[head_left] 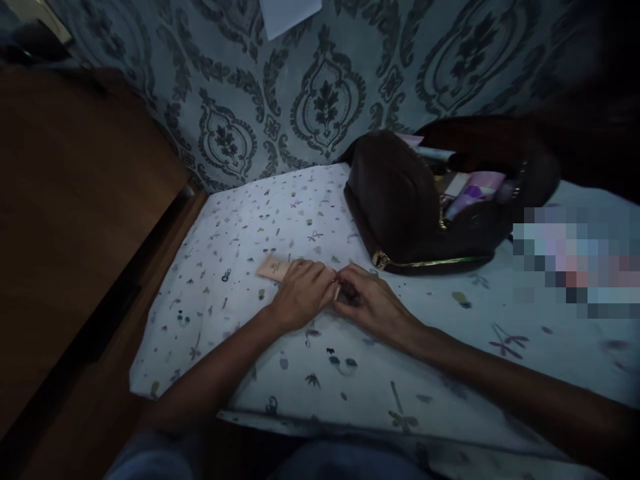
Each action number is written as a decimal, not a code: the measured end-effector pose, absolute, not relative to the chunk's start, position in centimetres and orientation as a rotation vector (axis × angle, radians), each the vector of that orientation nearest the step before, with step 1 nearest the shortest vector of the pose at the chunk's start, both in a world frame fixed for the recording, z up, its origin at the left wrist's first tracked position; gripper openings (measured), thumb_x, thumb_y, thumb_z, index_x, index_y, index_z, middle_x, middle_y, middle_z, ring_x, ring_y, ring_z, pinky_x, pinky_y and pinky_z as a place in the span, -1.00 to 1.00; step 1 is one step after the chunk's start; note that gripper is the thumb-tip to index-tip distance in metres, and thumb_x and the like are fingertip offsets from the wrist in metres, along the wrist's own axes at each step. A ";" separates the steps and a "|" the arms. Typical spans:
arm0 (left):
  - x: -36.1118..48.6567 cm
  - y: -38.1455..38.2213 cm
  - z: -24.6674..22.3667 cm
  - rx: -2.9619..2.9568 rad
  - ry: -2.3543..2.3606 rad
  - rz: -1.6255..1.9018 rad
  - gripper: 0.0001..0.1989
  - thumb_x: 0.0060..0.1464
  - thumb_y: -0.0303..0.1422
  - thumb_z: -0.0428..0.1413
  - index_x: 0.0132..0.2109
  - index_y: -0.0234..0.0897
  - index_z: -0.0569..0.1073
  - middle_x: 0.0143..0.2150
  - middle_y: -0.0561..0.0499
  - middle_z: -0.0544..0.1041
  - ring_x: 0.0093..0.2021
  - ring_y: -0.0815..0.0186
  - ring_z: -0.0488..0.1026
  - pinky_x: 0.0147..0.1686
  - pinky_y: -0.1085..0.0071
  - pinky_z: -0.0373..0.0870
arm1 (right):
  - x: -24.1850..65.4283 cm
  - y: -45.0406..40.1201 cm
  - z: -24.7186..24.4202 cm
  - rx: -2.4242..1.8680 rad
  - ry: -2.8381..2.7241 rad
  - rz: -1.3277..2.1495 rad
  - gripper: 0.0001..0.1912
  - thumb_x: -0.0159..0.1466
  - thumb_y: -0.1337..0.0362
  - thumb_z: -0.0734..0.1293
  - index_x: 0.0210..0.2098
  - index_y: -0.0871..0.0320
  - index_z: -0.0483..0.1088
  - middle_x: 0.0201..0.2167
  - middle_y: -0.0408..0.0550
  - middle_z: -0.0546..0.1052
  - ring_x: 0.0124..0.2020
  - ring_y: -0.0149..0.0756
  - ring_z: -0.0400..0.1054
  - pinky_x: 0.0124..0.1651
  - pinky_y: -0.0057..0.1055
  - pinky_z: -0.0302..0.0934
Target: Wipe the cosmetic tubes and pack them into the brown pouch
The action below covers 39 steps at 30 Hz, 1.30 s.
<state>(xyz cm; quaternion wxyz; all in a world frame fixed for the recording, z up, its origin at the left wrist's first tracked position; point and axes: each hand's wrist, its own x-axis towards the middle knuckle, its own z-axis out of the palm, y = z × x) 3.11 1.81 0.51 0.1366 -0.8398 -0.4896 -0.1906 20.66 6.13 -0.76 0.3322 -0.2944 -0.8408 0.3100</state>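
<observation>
My left hand (306, 293) is wrapped round a peach-coloured cosmetic tube (273, 267). The tube's flat end, with small dark print, sticks out to the left, and the rest is hidden under my fingers. Pressed up against the left hand, my right hand (367, 300) has its thumb and fingers pinched together at the tube's other end. A small pale bit shows between those fingertips; whether it is the cap I cannot make out. Both hands are just above the patterned white cloth (240, 233).
An open dark brown zip bag (395, 200) stands behind and right of my hands. Inside lie a pink and purple tube (475, 190) and other items. Patterned wallpaper (325, 100) covers the back. Brown wooden furniture (75, 200) borders the left; a blurred-out patch (590, 260) is at right.
</observation>
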 end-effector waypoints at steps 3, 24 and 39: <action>2.2 2.0 0.5 -2.400 -1.466 -0.460 -0.73 0.38 -0.37 -0.16 -0.25 -0.25 0.37 -0.35 -0.01 0.44 -0.25 0.23 0.39 -0.12 0.26 0.25 | 20.8 6.4 -0.7 -0.752 -2.234 0.842 -0.88 0.15 0.31 0.38 -0.34 0.10 0.33 -0.37 -0.11 0.42 -0.39 -0.29 0.32 -0.35 -0.39 0.23; -6.3 3.8 0.9 -2.159 -2.290 -1.002 -0.71 0.23 -0.31 -0.02 -0.46 -0.22 0.13 -0.53 0.14 0.20 -0.46 0.39 0.19 -0.39 0.43 0.08 | 21.3 6.7 -0.6 -0.716 -2.314 0.790 -0.83 0.26 0.18 0.32 -0.20 0.10 0.43 -0.33 -0.03 0.50 -0.39 -0.20 0.42 -0.39 -0.33 0.30; -6.6 3.6 1.4 -1.840 -2.458 -0.586 -0.62 0.32 -0.19 -0.01 -0.47 -0.22 0.31 -0.58 0.07 0.33 -0.49 0.29 0.28 -0.42 0.39 0.00 | 21.6 6.8 -0.7 -0.662 -2.362 0.765 -0.69 0.33 0.09 0.28 -0.02 0.07 0.44 -0.22 0.05 0.57 -0.33 -0.12 0.48 -0.37 -0.26 0.37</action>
